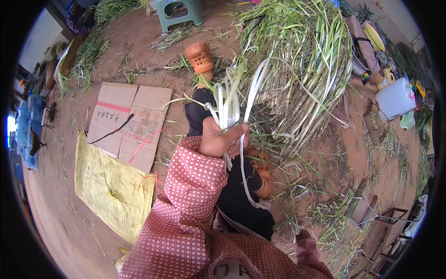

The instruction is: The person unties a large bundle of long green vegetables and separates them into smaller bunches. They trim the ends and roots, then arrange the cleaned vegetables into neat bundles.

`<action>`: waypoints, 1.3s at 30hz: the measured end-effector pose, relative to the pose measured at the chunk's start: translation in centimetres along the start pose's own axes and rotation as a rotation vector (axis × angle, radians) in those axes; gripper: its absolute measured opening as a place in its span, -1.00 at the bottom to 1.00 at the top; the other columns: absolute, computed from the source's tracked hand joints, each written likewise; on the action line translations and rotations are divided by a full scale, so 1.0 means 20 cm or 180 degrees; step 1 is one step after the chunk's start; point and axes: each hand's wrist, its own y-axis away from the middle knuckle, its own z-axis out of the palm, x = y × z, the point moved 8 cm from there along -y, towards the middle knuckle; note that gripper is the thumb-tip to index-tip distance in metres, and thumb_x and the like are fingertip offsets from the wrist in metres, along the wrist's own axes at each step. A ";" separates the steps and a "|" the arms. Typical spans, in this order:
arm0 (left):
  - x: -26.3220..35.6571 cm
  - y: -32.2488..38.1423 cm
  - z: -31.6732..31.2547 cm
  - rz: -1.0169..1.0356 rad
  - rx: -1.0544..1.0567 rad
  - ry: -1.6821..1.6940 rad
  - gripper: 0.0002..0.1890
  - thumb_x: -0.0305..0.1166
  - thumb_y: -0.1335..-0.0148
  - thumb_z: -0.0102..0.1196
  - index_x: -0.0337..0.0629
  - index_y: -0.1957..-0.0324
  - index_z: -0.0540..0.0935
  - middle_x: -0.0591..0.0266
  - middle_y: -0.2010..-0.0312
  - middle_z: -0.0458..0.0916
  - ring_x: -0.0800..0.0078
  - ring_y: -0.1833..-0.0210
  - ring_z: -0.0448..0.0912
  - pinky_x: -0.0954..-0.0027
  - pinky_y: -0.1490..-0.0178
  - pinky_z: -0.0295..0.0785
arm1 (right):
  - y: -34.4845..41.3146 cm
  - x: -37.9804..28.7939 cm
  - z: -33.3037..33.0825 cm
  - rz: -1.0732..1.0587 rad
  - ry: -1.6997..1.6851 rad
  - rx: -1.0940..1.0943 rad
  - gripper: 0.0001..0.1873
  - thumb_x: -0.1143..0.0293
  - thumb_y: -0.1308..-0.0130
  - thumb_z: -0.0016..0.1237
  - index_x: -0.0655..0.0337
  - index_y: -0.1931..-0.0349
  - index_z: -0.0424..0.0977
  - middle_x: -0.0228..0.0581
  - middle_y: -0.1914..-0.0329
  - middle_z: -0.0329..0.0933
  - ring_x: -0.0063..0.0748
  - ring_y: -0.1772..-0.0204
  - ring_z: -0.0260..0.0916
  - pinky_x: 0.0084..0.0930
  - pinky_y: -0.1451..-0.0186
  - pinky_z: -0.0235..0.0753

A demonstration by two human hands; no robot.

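Observation:
My left hand (224,137) grips a small bunch of long white vegetable stalks (228,104), like young garlic or scallions. Their pale upper parts loop and bend above the thumb. One thin white strip (243,171) hangs below the fist towards my dark trouser leg. Low at the right, my right hand (302,235) is small and dark beyond its checked cuff; its fingers cannot be made out. Scattered leaves and trimmings (327,216) lie on the ground near it. Ahead to the right is a big heap of similar stalks (296,80) with green leaves and dirty lower ends.
Flattened cardboard (143,101) with a black cord (115,129) lies at the left, beside a yellow woven sack (111,195). A green plastic stool (179,14) stands at the top. My orange clogs (199,57) flank the work area. A white jerrycan (396,98) is far right.

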 end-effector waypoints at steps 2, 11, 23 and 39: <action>-0.01 0.01 0.01 -0.0074 -0.0149 -0.0012 -0.81 -0.57 -0.08 -0.03 -0.38 0.65 0.43 0.20 0.78 0.40 0.63 0.87 0.21 0.56 0.83 0.08 | 0.05 -0.04 -0.18 -0.0116 -0.0077 0.0740 -0.59 0.28 0.18 0.07 0.22 0.24 0.41 0.12 0.36 0.44 0.08 0.25 0.39 -0.13 0.15 0.36; -0.14 0.11 0.09 -0.0365 -0.0334 0.0003 -0.93 -0.58 -0.06 -0.01 -0.37 0.51 0.45 0.17 0.76 0.43 0.65 0.86 0.22 0.59 0.83 0.07 | 0.72 -1.76 -1.56 -0.3460 -0.1945 0.3254 -0.60 0.63 0.09 0.04 0.36 0.15 0.33 -0.15 0.61 0.33 -0.33 0.61 0.27 -0.54 0.58 0.22; -0.14 0.16 -0.06 -0.0521 -0.0208 -0.0009 -0.76 -0.57 -0.06 0.02 -0.46 0.21 0.38 0.07 0.72 0.45 0.59 0.86 0.23 0.58 0.82 0.10 | 0.42 -1.04 -1.83 -0.1815 -0.1166 0.4563 -0.75 0.60 -0.04 -0.08 0.45 0.22 0.40 -0.04 0.47 0.43 -0.26 0.43 0.38 -0.44 0.37 0.36; -0.01 0.06 -0.04 -0.0024 -0.0130 0.0103 -0.87 -0.51 -0.07 0.03 -0.41 0.43 0.42 0.09 0.77 0.40 0.61 0.88 0.18 0.59 0.85 0.04 | 0.85 -1.90 -1.13 -0.3599 -0.2992 0.0835 -0.84 0.53 -0.09 0.00 0.43 0.35 0.38 -0.37 0.66 0.31 -0.72 0.59 0.16 -0.68 0.56 0.19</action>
